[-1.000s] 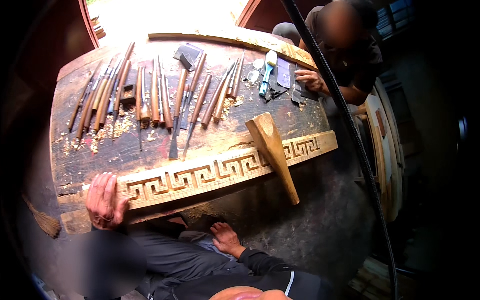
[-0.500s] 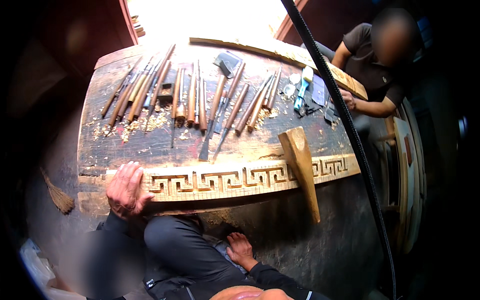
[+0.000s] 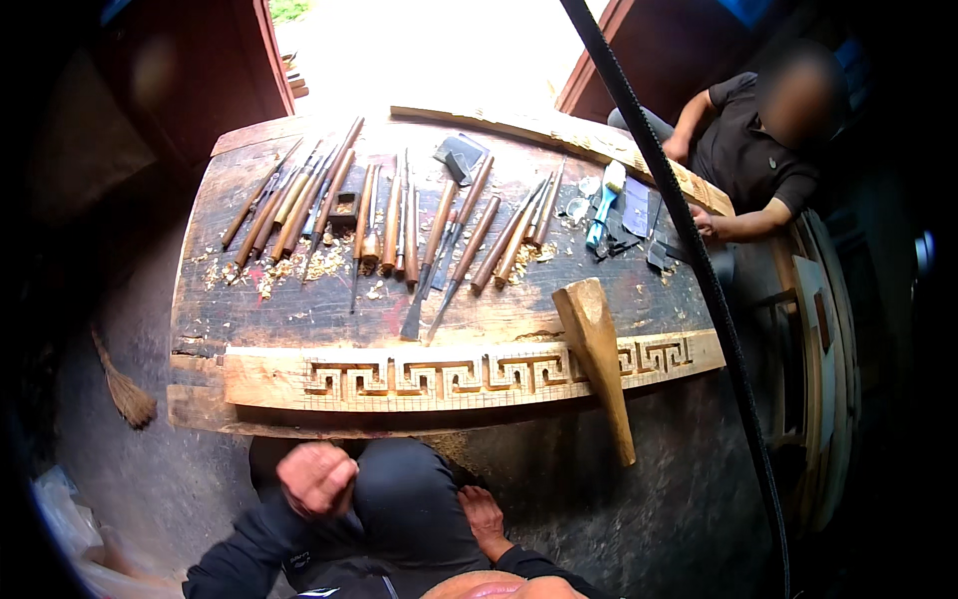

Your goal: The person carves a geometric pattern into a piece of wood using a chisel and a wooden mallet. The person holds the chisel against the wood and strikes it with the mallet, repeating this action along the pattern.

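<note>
My left hand point(image 3: 317, 479) is above my left thigh, just off the front edge of the bench, slightly blurred, with its fingers curled in and nothing seen in them. My right hand point(image 3: 484, 519) lies against the side of my leg, fingers stretched out and holding nothing. In front of me a long pale wooden board point(image 3: 261, 379), carved with a stepped key pattern, runs along the bench's near edge. A wooden mallet point(image 3: 589, 344) lies across the board's right part, its handle jutting past the edge towards me.
Several wood-handled chisels point(image 3: 439, 235) lie among shavings on the bench point(image 3: 239, 329). A small dark square box point(image 3: 344, 208) and a blue-handled brush point(image 3: 604, 208) are among them. A co-worker point(image 3: 743, 170) sits by another carved board point(image 3: 559, 138). A black cable point(image 3: 689, 225) crosses the view.
My left hand has come off the board's left end and drawn back above my thigh, its fingers curling. The view has shifted slightly. My right hand stays against my leg.
</note>
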A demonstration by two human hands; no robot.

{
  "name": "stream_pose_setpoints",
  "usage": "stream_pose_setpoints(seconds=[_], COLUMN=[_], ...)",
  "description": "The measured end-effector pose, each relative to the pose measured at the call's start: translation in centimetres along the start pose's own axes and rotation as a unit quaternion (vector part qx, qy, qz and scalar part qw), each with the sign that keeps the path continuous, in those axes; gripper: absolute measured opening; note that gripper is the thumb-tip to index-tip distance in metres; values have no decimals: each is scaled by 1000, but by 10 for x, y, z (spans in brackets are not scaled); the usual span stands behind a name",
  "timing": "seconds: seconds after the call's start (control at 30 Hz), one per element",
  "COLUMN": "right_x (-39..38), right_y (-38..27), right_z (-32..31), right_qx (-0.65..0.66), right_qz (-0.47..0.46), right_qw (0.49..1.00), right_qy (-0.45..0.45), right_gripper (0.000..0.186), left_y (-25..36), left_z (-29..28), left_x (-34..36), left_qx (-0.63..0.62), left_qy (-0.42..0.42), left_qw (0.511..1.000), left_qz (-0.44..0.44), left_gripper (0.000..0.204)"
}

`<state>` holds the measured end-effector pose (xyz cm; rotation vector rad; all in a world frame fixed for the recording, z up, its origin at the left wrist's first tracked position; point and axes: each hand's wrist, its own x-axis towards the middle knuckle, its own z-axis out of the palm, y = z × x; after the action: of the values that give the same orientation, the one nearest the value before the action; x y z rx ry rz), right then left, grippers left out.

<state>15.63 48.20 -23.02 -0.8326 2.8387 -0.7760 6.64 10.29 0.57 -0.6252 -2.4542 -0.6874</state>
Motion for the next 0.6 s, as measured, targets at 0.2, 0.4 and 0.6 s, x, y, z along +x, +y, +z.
stream_pose_setpoints(seconds=[0.2,0.4,0.6], right_x=[0,-43,-23], right_y=[0,41,28], right_z=[6,70,30], right_qx=[38,49,37], right_qz=[21,99,81], right_qw=[996,991,994], right_qy=[83,79,66], right_gripper=[42,46,45], left_y=[42,30,19], left_z=[46,126,242], left_x=[-87,-182,-307], left_qx=[9,-69,20], left_qy=[-245,-545,-603], left_qw=[938,811,774], left_qz=[-246,-202,-194], left_gripper=[15,22,24])
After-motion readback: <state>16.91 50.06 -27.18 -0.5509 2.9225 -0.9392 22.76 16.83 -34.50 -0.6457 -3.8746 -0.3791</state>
